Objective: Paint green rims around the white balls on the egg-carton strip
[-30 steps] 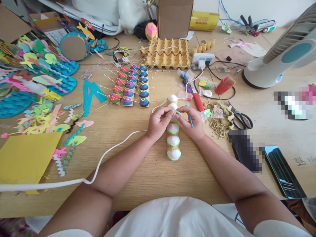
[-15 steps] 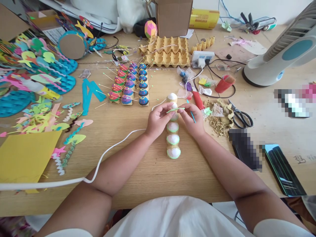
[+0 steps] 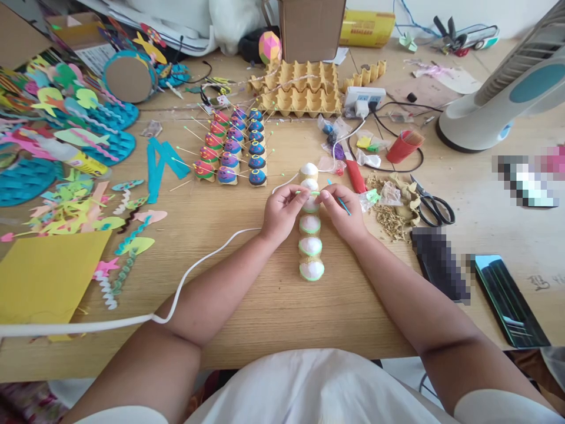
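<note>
A strip of egg-carton cups (image 3: pixel 310 245) with white domed tops runs away from me on the table; the nearer domes have green rims. My left hand (image 3: pixel 283 213) pinches one end of a thin green strand (image 3: pixel 309 192) above the strip's farther part. The strand's other end is between the fingertips of my right hand (image 3: pixel 344 213). A thin blue stick (image 3: pixel 343 205) is also held in my right hand, against its fingers. Rows of painted cups (image 3: pixel 229 159) with pins stand beyond my left hand.
Scissors (image 3: pixel 435 206), a phone (image 3: pixel 511 301) and a red cup (image 3: pixel 404 146) lie at the right, near the white fan (image 3: pixel 468 126). Paper cutouts (image 3: pixel 79 209) and a yellow sheet (image 3: pixel 50 277) cover the left. A white cable (image 3: pixel 189 272) crosses my left arm.
The green strand has come down closer to the domes and now lies across one, with both hands slightly lower. The camera view has shifted a little.
</note>
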`<state>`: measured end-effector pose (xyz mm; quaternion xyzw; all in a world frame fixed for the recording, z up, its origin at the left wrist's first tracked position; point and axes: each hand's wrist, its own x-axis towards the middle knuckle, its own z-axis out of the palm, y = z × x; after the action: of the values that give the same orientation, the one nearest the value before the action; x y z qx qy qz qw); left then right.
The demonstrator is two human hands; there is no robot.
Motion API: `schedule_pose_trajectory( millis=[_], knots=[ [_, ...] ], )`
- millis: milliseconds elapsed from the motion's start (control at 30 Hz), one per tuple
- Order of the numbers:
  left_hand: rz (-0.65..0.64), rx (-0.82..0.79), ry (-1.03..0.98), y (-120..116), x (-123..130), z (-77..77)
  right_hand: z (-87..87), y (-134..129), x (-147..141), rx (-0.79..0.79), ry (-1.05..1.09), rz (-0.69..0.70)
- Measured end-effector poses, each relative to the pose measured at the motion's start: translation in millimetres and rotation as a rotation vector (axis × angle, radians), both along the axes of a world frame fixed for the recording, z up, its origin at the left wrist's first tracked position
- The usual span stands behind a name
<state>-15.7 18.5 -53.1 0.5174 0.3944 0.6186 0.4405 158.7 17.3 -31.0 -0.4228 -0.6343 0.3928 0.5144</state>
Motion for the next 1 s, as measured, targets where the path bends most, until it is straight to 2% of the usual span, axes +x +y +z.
schedule_pose_trajectory(
  millis=[167,300,533,667,867,1000],
  knots=[
    [-0.017,-0.009,-0.004,0.9,0.6,-2.2,-3.6,0.6,-2.1,-0.008,0.069,0.058],
    [-0.030,-0.022,-0.027,1.1,1.4,-4.1,-6.6,1.6,-5.0,0.058,0.065,0.079],
    [-0.013,-0.009,0.022,-2.2,2.3,2.8,-4.9,0.5,-2.6,0.095,-0.045,-0.010],
    [-0.006,-0.024,0.043,-4.4,2.5,6.3,-5.9,1.1,-1.7,0.073,-0.016,-0.038],
    [-0.050,0.023,-0.010,-3.5,4.0,2.4,-5.3,3.3,-1.7,0.032,0.039,-0.067],
    [-0.019,0.042,-0.006,-1.7,3.8,-0.5,-2.6,1.8,-0.9,0.059,0.012,-0.063]
  ],
)
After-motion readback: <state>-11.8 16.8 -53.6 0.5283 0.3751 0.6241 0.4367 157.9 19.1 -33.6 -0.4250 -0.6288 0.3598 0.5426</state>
